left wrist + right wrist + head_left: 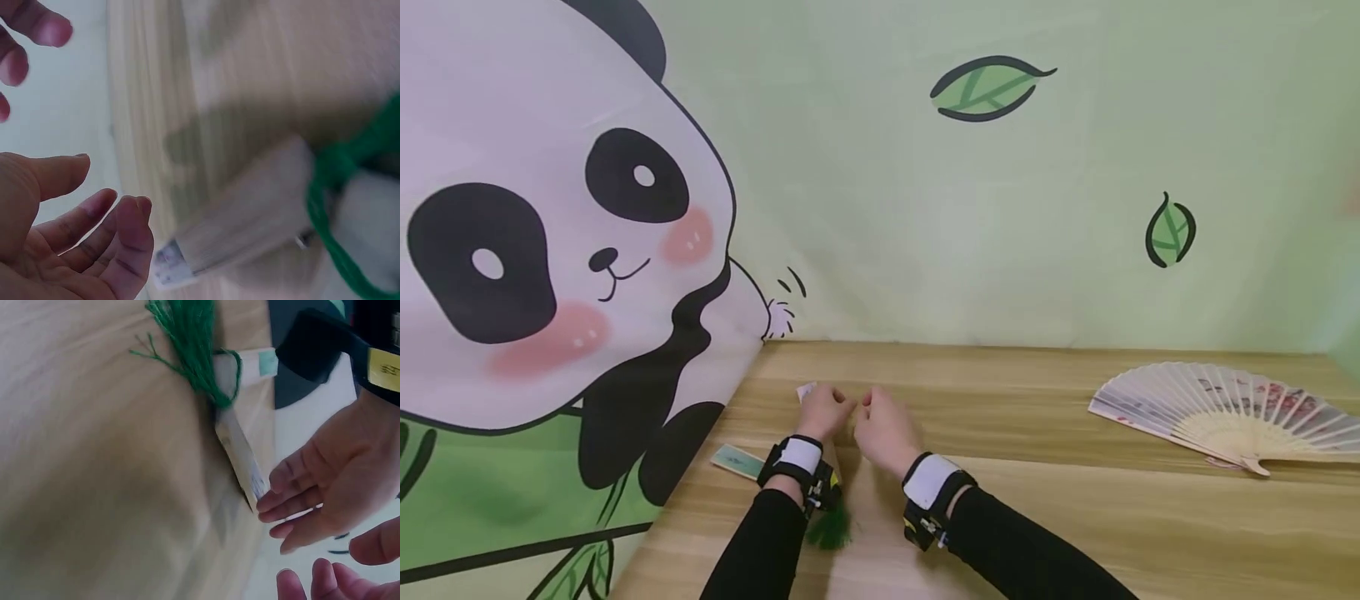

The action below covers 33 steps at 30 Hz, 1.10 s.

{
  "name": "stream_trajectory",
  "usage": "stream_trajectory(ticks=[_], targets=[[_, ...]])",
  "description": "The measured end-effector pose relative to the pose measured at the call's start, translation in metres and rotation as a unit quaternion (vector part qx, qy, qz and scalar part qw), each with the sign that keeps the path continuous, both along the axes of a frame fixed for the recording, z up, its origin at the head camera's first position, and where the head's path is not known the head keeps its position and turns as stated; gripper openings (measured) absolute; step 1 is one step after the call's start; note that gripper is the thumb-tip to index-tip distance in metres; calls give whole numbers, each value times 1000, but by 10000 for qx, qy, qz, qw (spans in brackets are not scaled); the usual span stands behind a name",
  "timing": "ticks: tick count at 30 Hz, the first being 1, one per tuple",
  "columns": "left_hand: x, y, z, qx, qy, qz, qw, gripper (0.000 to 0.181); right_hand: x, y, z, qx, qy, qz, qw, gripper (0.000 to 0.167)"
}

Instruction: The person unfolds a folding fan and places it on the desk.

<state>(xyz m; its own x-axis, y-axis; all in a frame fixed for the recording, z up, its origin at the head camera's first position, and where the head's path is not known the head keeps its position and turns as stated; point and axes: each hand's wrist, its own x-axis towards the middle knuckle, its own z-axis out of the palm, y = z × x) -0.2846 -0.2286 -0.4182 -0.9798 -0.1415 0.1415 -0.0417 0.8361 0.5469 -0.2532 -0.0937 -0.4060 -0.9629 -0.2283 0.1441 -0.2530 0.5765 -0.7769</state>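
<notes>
My left hand (825, 412) is raised over the left part of the table, fingers loosely bent with nothing between them. Close beside it, my right hand (887, 429) also holds nothing; a narrow gap parts their fingertips. Under the left hand lies a folded fan (250, 215), with pale wooden ribs and a patterned end. A green tassel (190, 344) hangs from its near end and trails onto the table. In the head view, the left hand and wrist hide most of this fan.
A teal, pale-edged rectangular piece (737, 461) lies left of the left wrist. On the right, a spread fan (1240, 417) with a flower print lies on the wooden table (1015, 400). Behind stands a green backdrop (865, 183) with a panda drawing.
</notes>
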Motion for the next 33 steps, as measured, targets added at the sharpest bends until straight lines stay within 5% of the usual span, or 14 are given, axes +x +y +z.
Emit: stream_trajectory(ticks=[9,17,23,29,33], targets=[[13,-23,-5,358,-108,133,9992,19,1,-27,-18,354,100,99,9993,8],[17,-37,-11,185,163,92,9997,12,5,-45,-32,725,-18,436,9964,38],[25,-49,-12,184,61,361,9992,12,12,-59,-34,1474,140,483,9878,31],[30,-58,-21,108,-198,329,9992,44,11,-68,-40,1886,141,450,9809,23],[32,-60,-23,132,-291,204,9993,44,8,-72,-44,1898,-154,202,9815,21]])
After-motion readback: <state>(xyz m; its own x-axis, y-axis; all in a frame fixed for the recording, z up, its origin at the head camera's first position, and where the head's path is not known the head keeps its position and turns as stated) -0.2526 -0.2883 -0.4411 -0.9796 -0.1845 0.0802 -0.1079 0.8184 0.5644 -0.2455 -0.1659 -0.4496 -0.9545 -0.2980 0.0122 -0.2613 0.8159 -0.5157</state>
